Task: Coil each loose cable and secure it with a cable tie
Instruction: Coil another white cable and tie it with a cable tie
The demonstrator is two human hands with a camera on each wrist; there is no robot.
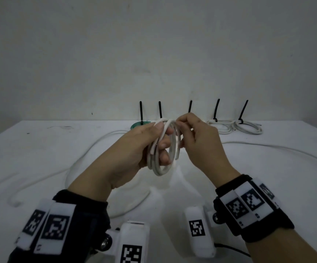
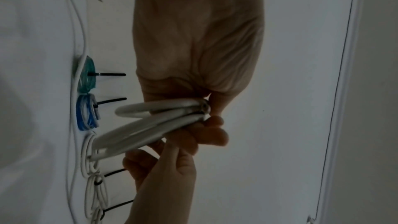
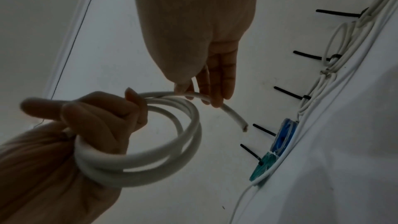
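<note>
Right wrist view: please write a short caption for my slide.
Left hand grips a coiled white cable while the right hand pinches its free end.

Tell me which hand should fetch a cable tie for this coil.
Right, probably. The left hand grips the white coil and keeps its loops together; the right hand only pinches the free end.

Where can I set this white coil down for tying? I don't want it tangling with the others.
Bare: the table's back left corner, left of the green coil, and the front right patch between the right loose cable and the right hand. Crowded: the tied coils along the wall, and the left loose cable's loops.
</note>
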